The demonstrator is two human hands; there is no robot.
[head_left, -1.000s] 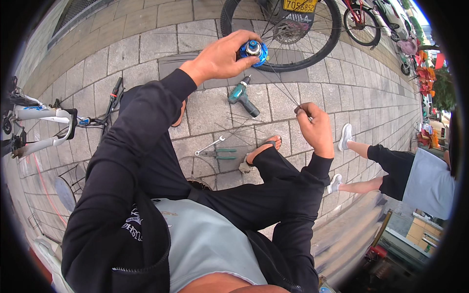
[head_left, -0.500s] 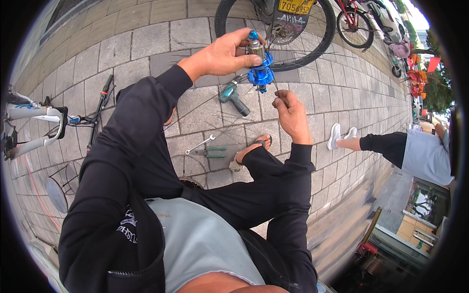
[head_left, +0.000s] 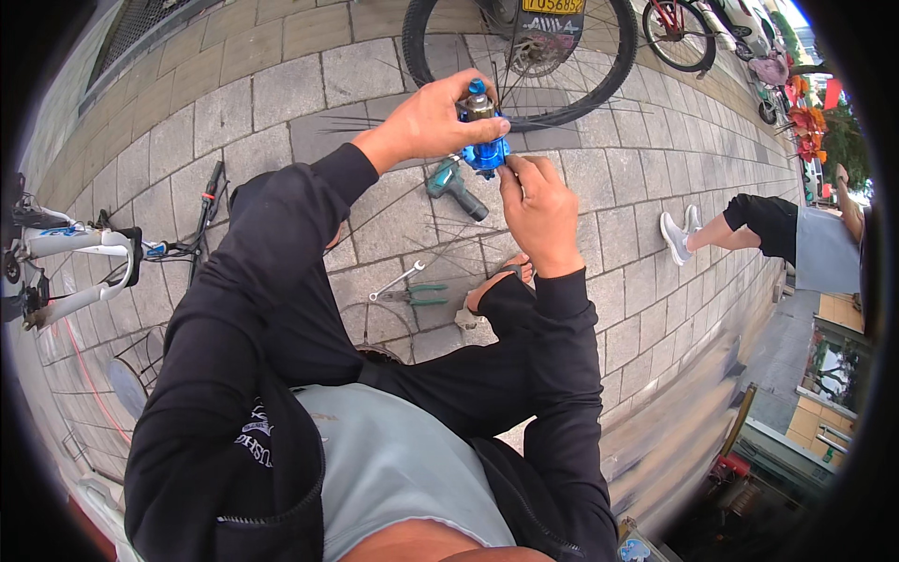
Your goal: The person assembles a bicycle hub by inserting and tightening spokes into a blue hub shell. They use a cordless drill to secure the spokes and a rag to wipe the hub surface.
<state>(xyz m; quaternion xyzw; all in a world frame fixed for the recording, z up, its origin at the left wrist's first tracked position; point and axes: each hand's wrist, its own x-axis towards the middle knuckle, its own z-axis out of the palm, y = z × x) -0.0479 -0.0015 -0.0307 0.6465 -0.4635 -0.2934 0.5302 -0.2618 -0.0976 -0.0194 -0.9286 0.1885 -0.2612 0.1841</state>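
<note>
My left hand (head_left: 433,120) grips a blue bicycle hub (head_left: 487,157) by its silver upper part, the thumb lying across it. Thin metal spokes fan out from the hub to both sides. At the lower right of the hub's flange, my right hand (head_left: 545,214) is closed in a pinch, its fingertips touching the hub's edge. A spoke runs into that pinch, mostly hidden by the fingers. On the paving below lies a green and black cordless drill (head_left: 457,189). Nearer to me are a wrench (head_left: 398,281) and green-handled pliers (head_left: 428,294).
A wheel (head_left: 609,84) of a parked vehicle stands just beyond my hands. At the left is a white bicycle fork (head_left: 89,242) with a dark frame part. A person in white shoes (head_left: 674,236) is at the right. A round-topped stool (head_left: 127,375) stands lower left.
My right hand has moved up and left, from below the hub to its flange. The left hand has lowered the hub slightly. The person at the right has stepped farther right.
</note>
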